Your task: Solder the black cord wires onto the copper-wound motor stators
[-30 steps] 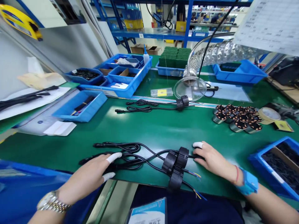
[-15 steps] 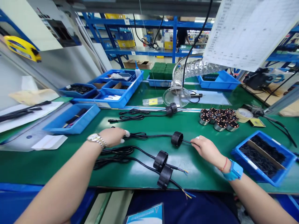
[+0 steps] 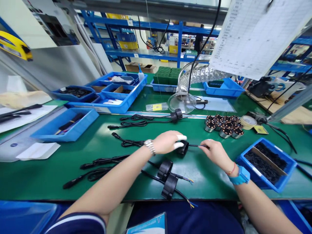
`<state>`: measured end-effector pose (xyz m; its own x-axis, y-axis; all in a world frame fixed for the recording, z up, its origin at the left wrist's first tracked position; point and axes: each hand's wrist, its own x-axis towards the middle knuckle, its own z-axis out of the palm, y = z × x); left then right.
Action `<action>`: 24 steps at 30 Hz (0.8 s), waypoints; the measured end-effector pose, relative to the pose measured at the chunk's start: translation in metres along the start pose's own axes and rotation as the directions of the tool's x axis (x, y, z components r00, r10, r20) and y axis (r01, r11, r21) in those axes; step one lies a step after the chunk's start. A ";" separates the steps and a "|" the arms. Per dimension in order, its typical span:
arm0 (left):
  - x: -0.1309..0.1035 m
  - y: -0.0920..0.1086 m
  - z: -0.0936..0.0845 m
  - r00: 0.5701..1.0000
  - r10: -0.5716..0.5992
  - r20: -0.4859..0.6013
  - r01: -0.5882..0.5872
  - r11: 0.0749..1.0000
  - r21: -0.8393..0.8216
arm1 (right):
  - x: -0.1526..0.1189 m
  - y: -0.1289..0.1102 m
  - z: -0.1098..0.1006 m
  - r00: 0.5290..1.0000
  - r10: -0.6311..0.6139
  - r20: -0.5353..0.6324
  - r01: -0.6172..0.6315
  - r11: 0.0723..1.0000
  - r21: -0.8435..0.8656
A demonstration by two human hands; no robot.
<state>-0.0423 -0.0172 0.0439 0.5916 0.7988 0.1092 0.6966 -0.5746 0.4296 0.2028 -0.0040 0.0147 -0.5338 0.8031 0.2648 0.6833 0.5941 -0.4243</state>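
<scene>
My left hand (image 3: 168, 143), with white finger covers and a silver watch on the wrist, closes its fingertips on the near-left side of a round black plastic cap (image 3: 182, 149). A black cable (image 3: 193, 145) runs out of the cap's right side, and my right hand (image 3: 215, 152) pinches its end, which the fingers hide. Leftward, the same cable lies looped (image 3: 133, 143) beneath my left arm. Closer to me, two more black caps (image 3: 169, 186) sit touching on their cables, with coloured wire ends (image 3: 191, 204) spread at the right.
Two capped cables (image 3: 151, 120) lie farther back. Copper-wound motor stators (image 3: 226, 131) stand in a cluster at the right, beside a tape roll (image 3: 248, 122). A divided blue bin (image 3: 246, 165) holds black parts. A clear funnel hood (image 3: 181, 103) and blue trays (image 3: 125, 109) are behind.
My left hand has let go of the coiled cable and moved right to the black cap. My right hand stays at the cable end. The view has shifted slightly.
</scene>
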 end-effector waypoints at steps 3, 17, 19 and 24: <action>0.034 0.009 0.022 0.998 0.042 0.038 -0.037 0.990 -0.137 | -0.002 -0.006 -0.001 0.994 0.076 -0.072 -0.065 0.987 0.145; 0.032 0.016 0.055 0.993 -0.107 -0.056 0.078 0.925 -0.373 | -0.001 -0.014 0.013 0.916 0.378 -0.136 -0.203 0.729 0.654; 0.030 0.016 0.055 0.992 -0.109 -0.061 0.078 0.922 -0.378 | 0.001 -0.016 0.013 0.909 0.393 -0.138 -0.208 0.716 0.667; 0.030 0.010 0.059 0.985 -0.131 -0.115 0.084 0.933 -0.349 | 0.010 -0.017 0.018 0.883 0.465 -0.060 -0.252 0.579 0.776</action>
<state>0.0064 -0.0092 -0.0014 0.4445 0.8824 0.1543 0.5578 -0.4074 0.7232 0.1764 -0.0067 0.0090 -0.1238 0.9884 0.0885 0.1437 0.1061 -0.9839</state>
